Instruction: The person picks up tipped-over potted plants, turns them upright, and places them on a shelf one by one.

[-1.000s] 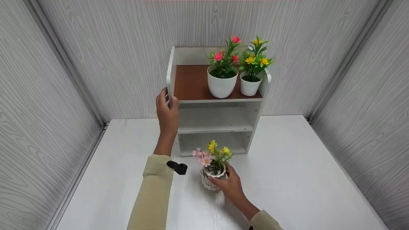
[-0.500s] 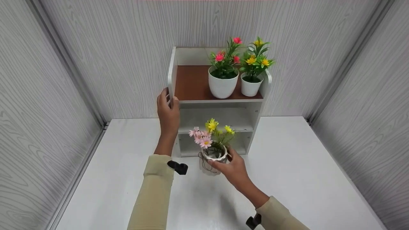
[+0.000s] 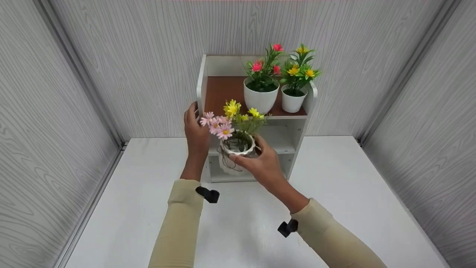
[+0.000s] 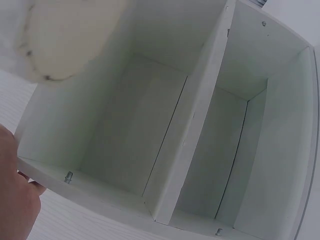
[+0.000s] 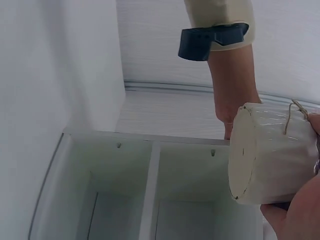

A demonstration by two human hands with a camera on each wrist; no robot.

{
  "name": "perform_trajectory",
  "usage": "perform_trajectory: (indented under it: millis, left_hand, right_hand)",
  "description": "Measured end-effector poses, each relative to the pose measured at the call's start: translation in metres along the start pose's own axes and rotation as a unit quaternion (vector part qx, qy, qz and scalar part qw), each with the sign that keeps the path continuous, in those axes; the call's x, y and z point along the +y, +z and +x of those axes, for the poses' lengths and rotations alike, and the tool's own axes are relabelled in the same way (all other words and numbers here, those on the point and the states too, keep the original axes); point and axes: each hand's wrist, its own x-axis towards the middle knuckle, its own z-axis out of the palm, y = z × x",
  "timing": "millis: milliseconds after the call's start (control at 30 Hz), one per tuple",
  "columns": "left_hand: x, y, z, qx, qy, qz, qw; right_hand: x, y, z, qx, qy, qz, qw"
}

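Observation:
My right hand (image 3: pixel 262 162) grips a white scalloped flower pot (image 3: pixel 232 163) by its rim, thumb in front and fingers behind. Pink and yellow daisies rise from the pot, and a thin string is tied round it. The pot is held in the air before the shelf unit, its pale base (image 5: pixel 242 152) showing in the right wrist view. My left hand (image 3: pixel 196 130) holds the left side panel of the white shelf unit (image 3: pixel 201 82); its fingers are partly hidden behind the panel. In the left wrist view the blurred pot (image 4: pixel 70 37) hangs at the upper left.
On the brown top shelf (image 3: pixel 223 89) stand a white pot with red flowers (image 3: pixel 261 99) and a smaller white pot with yellow flowers (image 3: pixel 292 102) at its right end. Two white compartments lie below. Grey wood-grain walls (image 3: pixel 148 67) surround the white table (image 3: pixel 346 193).
My right hand has lifted the daisy pot from the table, up and slightly left, to in front of the shelf unit. My left hand stays on the side panel.

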Motion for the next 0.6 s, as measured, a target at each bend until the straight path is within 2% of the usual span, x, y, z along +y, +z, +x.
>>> perform_trajectory:
  millis: [100, 233, 500, 600]
  left_hand:
    - [-0.001, 0.002, 0.002, 0.008, 0.012, 0.005, 0.9999]
    - [-0.002, 0.004, 0.003, 0.018, 0.029, 0.021, 0.9992]
    - [-0.002, 0.003, 0.005, 0.002, -0.022, 0.017, 0.9996]
    - [-0.003, 0.002, 0.005, 0.002, -0.020, 0.018, 0.9996]
  right_hand:
    - [-0.010, 0.000, 0.012, 0.011, -0.013, 0.000, 0.9999]
    - [-0.020, 0.000, 0.028, 0.026, -0.008, -0.002, 0.9996]
    - [-0.030, 0.006, 0.053, 0.042, -0.014, 0.013, 0.9989]
    - [-0.034, 0.009, 0.062, 0.048, -0.021, 0.013, 0.9986]
